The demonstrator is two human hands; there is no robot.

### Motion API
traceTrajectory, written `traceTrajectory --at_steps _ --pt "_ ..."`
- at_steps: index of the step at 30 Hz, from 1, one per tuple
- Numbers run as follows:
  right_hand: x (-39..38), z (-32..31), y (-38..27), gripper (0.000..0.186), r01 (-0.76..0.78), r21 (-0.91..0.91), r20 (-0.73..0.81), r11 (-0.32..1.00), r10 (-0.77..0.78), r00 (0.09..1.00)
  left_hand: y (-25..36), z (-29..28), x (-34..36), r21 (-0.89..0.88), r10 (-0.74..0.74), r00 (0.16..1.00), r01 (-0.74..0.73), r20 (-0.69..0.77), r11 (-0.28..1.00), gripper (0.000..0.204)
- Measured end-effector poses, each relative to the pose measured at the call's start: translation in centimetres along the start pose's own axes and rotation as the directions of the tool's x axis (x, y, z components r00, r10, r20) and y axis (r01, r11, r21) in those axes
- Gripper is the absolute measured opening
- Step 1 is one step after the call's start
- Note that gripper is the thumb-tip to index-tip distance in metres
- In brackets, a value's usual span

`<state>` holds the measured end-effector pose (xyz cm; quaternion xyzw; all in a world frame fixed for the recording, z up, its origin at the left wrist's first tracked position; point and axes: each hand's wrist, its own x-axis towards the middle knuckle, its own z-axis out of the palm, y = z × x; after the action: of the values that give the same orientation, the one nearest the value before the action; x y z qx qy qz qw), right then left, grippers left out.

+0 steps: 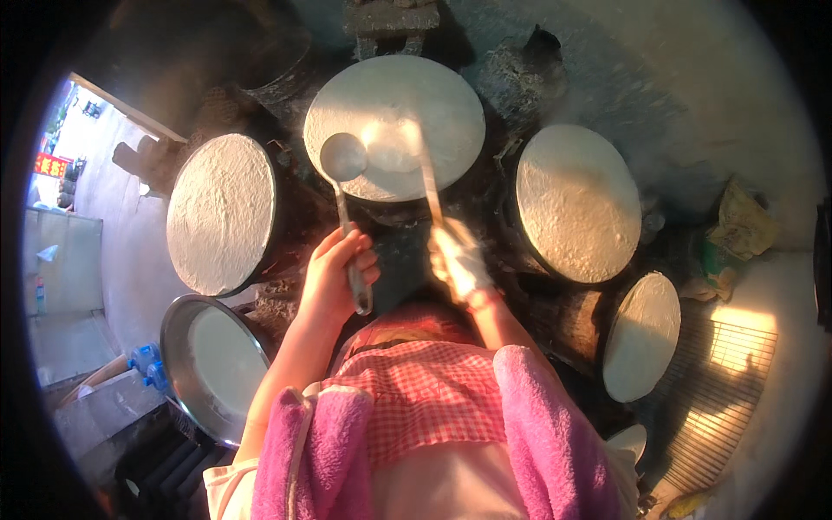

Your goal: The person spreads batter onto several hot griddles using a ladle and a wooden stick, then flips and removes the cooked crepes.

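My left hand [340, 264] is closed round the handle of a metal ladle [344, 157]. The ladle's round bowl is over the near left part of a large round pan [442, 100] with a whitish, creamy layer across it. In my right hand [459, 260] is a long-handled tool [430, 178] with a pale, flat-looking shaft. Its far end reaches over the middle of the same pan, beside a bright round patch, and motion blurs it, so its shape cannot be made out. Both the right hand and its tool are smeared.
Similar white-topped round pans stand at the left [223, 215], at the right [578, 204] and lower right [643, 336]. A steel basin [186, 368] of white liquid is at lower left. A wire rack [715, 381] lies at the right. Blue plastic bottles [149, 367] stand beyond the basin.
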<state>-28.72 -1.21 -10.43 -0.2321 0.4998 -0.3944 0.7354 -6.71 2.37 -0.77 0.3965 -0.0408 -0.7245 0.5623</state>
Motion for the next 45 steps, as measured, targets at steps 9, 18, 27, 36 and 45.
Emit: traceTrajectory --at_steps 9,18,27,36,45 --pt "6.9 -0.3 -7.0 0.042 0.059 -0.121 0.062 0.991 -0.052 0.997 4.0 3.8 10.6 0.196 0.035 0.999 -0.037 0.014 0.98 0.015" --pt "-2.3 -5.3 -6.7 0.049 0.058 -0.61 0.19 0.791 0.076 0.979 -1.6 -0.4 0.9 0.25 0.116 0.988 -0.086 -0.106 0.964 0.007" --pt "0.4 0.1 -0.9 0.04 -0.17 -0.224 0.234 0.96 0.222 0.946 -2.6 2.2 -0.4 -0.266 -0.066 0.998 0.059 -0.02 0.962 0.016" --pt "0.7 -3.6 -2.3 0.04 0.084 -0.338 -0.161 0.937 -0.145 0.976 4.7 -5.7 -9.4 -0.643 0.157 0.812 0.31 0.562 0.7 0.054" --pt "-2.9 2.8 2.5 0.039 0.157 -0.47 -0.147 0.869 -0.252 0.956 15.3 -17.5 -25.0 -0.647 0.292 0.829 0.106 0.477 0.755 0.056"
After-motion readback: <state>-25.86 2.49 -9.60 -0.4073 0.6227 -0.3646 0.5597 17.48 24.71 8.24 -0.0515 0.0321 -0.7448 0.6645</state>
